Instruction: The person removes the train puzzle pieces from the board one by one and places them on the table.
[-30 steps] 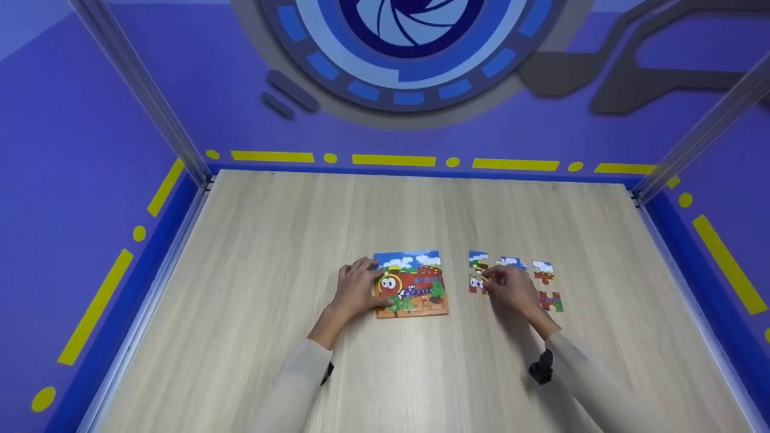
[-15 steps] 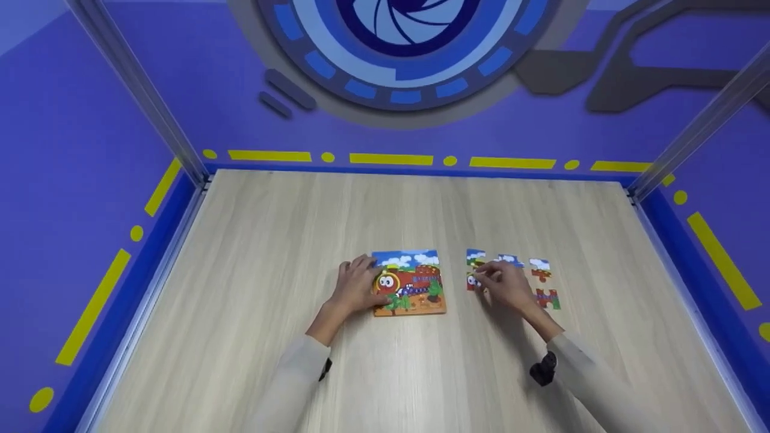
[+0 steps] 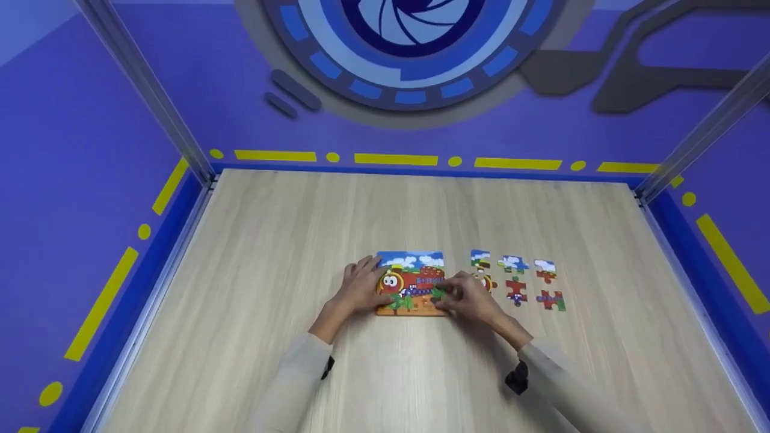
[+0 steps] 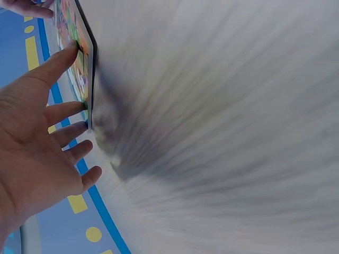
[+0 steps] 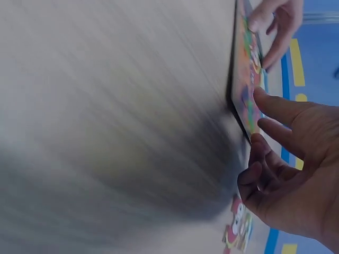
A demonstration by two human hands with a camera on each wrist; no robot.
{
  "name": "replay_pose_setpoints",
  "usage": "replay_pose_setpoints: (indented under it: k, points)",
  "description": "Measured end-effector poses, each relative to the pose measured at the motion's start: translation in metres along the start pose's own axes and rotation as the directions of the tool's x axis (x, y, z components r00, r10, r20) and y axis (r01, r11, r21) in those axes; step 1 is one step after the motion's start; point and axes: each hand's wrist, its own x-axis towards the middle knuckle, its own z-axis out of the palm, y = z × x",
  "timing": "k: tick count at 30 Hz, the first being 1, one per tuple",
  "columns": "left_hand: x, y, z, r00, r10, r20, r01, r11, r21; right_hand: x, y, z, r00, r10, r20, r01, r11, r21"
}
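A square jigsaw board (image 3: 415, 262) with a picture of a red train under a cloudy sky lies flat on the table. My left hand (image 3: 356, 290) rests along its left edge, thumb and index finger touching the surface, as the left wrist view shows. At the right edge, my right hand (image 3: 474, 302) touches the board near the green tree with thumb and index finger; its other fingers are bent. I see no loose piece between its fingers. A puzzle piece with cartoon eyes (image 5: 238, 222) lies beside that hand, mostly hidden in the head view.
Several loose puzzle pieces lie right of the board, among them a cloud piece (image 3: 512, 263), a red piece (image 3: 515, 290) and a far-right piece (image 3: 551, 300). The wooden table (image 3: 337, 216) is bounded by blue walls (image 3: 174, 108) at the back and sides.
My right hand has moved left from the eyed puzzle piece to the board's right edge, uncovering the middle pieces. The left hand stays on the board.
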Motion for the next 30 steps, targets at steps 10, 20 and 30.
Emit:
replay_pose_setpoints:
  k: [10, 20, 30]
  points:
    - [0.001, 0.014, 0.017, 0.996, -0.039, -0.079, 0.048, 0.992, 0.114, -0.002, -0.005, 0.014, 0.991, 0.133, -0.030, -0.135, 0.989, -0.061]
    - [-0.002, 0.013, 0.018, 0.995, -0.050, -0.091, 0.059, 0.994, 0.092, 0.000, -0.011, 0.015, 0.986, 0.159, -0.050, -0.161, 0.986, -0.041]
    - [0.001, 0.015, 0.019, 0.991, -0.080, -0.107, 0.093, 0.988, 0.123, 0.007, -0.017, 0.015, 0.979, 0.204, -0.019, -0.205, 0.979, -0.008]
